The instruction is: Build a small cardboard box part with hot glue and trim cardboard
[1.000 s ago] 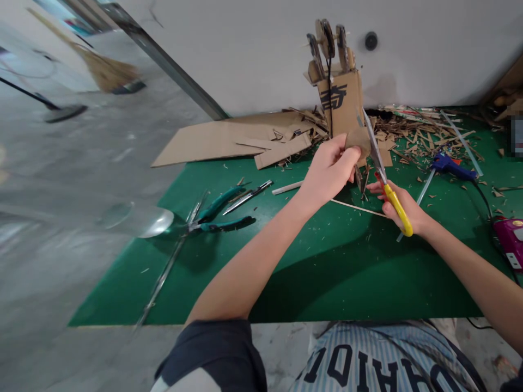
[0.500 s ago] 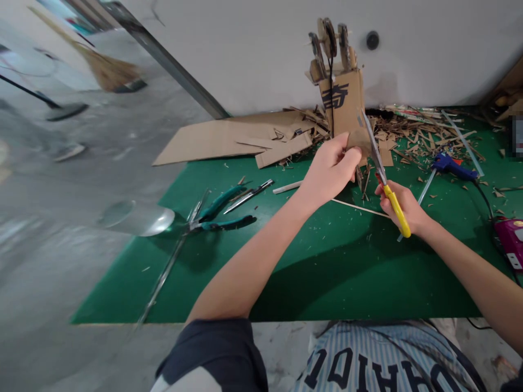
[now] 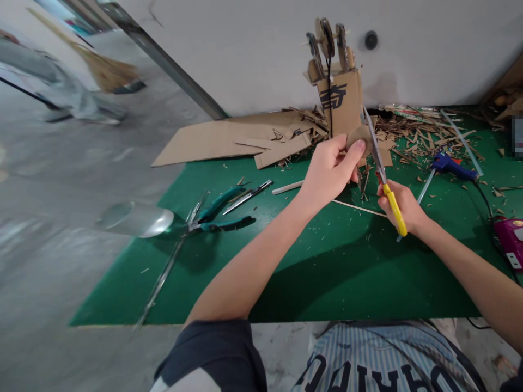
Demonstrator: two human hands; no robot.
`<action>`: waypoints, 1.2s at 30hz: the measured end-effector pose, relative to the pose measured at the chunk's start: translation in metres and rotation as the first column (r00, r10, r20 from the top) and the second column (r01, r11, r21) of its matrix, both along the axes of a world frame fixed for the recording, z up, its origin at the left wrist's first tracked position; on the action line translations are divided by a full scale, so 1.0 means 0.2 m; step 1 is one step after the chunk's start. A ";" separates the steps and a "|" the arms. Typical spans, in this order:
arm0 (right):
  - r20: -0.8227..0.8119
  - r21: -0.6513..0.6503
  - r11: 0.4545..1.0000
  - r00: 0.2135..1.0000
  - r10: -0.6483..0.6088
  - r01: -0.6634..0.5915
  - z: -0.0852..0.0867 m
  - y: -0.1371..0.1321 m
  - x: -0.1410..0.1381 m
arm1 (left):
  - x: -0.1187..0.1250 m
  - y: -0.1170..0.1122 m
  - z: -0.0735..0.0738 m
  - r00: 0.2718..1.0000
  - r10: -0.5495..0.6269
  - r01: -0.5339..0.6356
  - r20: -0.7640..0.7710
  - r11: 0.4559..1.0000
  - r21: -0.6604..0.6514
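My left hand (image 3: 332,169) pinches a small round piece of cardboard (image 3: 360,139), held up above the green mat (image 3: 286,261). My right hand (image 3: 402,207) grips yellow-handled scissors (image 3: 382,171) with the blades pointing up, their edge against the right side of the cardboard piece. Behind both hands a tall cardboard model (image 3: 337,90) with dark wheels on top stands against the white wall.
Green-handled pliers (image 3: 220,215) and a metal blade (image 3: 247,197) lie on the mat at left. Flat cardboard sheets (image 3: 229,139) and several scraps (image 3: 420,133) line the back. A blue glue gun (image 3: 451,166) and a pink device (image 3: 510,239) sit at right. A broom (image 3: 102,68) lies on the floor.
The scissor handles have closed under my right hand. My left hand has turned the cardboard piece slightly, thumb now on its face. A blurred figure moved across the floor at far left.
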State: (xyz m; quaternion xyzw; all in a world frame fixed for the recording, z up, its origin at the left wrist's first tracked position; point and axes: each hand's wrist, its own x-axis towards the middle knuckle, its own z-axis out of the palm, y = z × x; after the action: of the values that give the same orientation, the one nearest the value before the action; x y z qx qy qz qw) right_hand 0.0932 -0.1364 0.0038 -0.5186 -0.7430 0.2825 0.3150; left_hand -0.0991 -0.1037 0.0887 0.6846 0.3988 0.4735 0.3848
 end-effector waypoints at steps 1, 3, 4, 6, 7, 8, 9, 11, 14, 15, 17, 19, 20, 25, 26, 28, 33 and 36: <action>0.010 0.010 1.000 1.000 -0.011 0.011 0.00 0.00 0.00 | 0.00 0.00 0.00 1.000 0.001 -0.001 -0.007 1.000 -0.001; 0.034 0.036 0.999 0.999 -0.037 0.036 -0.01 0.00 -0.01 | 0.00 -0.01 0.02 1.000 0.006 -0.006 -0.016 1.000 -0.010; 0.045 0.051 0.997 0.998 -0.052 0.050 -0.01 -0.01 -0.01 | 0.01 -0.02 0.02 1.000 0.009 -0.009 -0.017 1.000 -0.016; 0.067 0.085 0.993 0.994 -0.091 0.085 -0.02 -0.01 -0.01 | 0.01 -0.03 0.02 1.000 0.011 -0.011 -0.008 1.000 -0.026; 0.077 0.102 0.989 0.991 -0.114 0.106 -0.02 -0.01 -0.01 | 0.01 -0.03 0.03 1.000 0.012 -0.012 -0.001 0.999 -0.031; 0.082 0.118 0.985 0.987 -0.139 0.128 -0.03 -0.01 -0.01 | 0.01 -0.04 0.03 1.000 0.012 -0.012 0.007 0.999 -0.034; 0.081 0.135 0.979 0.983 -0.165 0.153 -0.04 -0.01 -0.01 | 0.01 -0.04 0.03 1.000 0.012 -0.012 0.012 0.999 -0.037; 0.052 0.167 0.966 0.976 -0.209 0.198 -0.06 -0.01 -0.01 | 0.01 -0.03 0.02 1.000 0.015 -0.014 0.016 0.999 -0.044; -0.034 0.190 0.956 0.975 -0.222 0.224 -0.08 0.01 0.00 | 0.00 -0.02 0.02 1.000 0.011 -0.010 0.021 0.997 -0.075; -0.062 0.181 0.959 0.975 -0.211 0.219 -0.08 0.01 0.00 | 0.00 -0.01 0.02 1.000 0.011 -0.008 0.029 0.996 -0.084; -0.110 0.144 0.970 0.977 -0.183 0.197 -0.08 0.02 0.01 | 0.00 0.00 0.01 0.998 0.022 -0.017 0.057 0.997 -0.077; -0.156 0.110 0.980 0.977 -0.145 0.163 -0.08 0.02 0.02 | -0.01 0.01 0.00 0.995 0.044 -0.040 0.084 0.998 -0.052; -0.179 0.102 0.985 0.977 -0.120 0.140 -0.07 0.02 0.03 | -0.01 0.02 0.00 0.994 0.052 -0.049 0.095 0.998 -0.043; -0.253 0.118 0.992 0.967 0.000 0.031 -0.08 0.01 0.03 | 0.00 0.03 -0.01 0.990 0.033 -0.020 0.137 0.995 -0.097; -0.245 0.120 0.993 0.970 0.011 0.019 -0.08 0.01 0.03 | 0.00 0.03 0.00 0.990 0.031 -0.015 0.140 0.993 -0.113; -0.208 0.105 0.994 0.978 0.026 -0.004 -0.08 0.01 0.03 | 0.01 0.02 0.00 0.990 0.031 -0.012 0.135 0.990 -0.141; -0.155 0.046 0.999 0.987 0.036 -0.029 -0.07 0.00 0.02 | 0.02 0.01 0.01 0.997 0.015 -0.004 0.082 0.991 -0.133; -0.166 0.033 0.999 0.985 0.034 -0.029 -0.06 0.00 0.02 | 0.02 0.01 0.01 0.998 0.031 -0.028 0.057 0.998 -0.060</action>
State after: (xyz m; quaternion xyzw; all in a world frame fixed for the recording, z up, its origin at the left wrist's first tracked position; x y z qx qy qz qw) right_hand 0.0976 -0.1365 -0.0080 -0.4765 -0.7263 0.3186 0.3794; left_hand -0.0950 -0.1024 0.0901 0.6531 0.4114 0.4865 0.4093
